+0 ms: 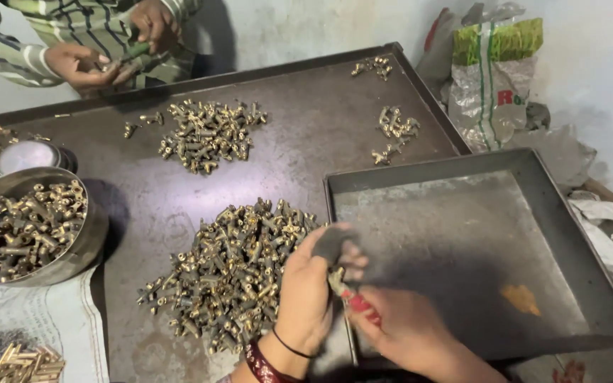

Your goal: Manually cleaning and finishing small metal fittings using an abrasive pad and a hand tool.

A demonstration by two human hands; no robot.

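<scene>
Across the dark metal table (pixel 306 135) I see the grey tray (pixel 533 206) at the right, then the big heap of brass fittings (pixel 232 273) just beside its left wall. At the left stands a steel bowl (pixel 79 248) full of similar fittings. My left hand (pixel 306 291) is closed around one dark fitting (pixel 331 245) over the tray's left edge. My right hand (pixel 399 326) grips a red-handled tool (pixel 349 294), whose tip meets that fitting. A co-worker's hands (pixel 108 50) work at the far edge.

Dark metal worktop (pixel 306 135) with raised rim, worn patches. Pale, stained plaster wall (pixel 306 28) behind. Crumpled plastic sacks (pixel 494 85) far right.
</scene>
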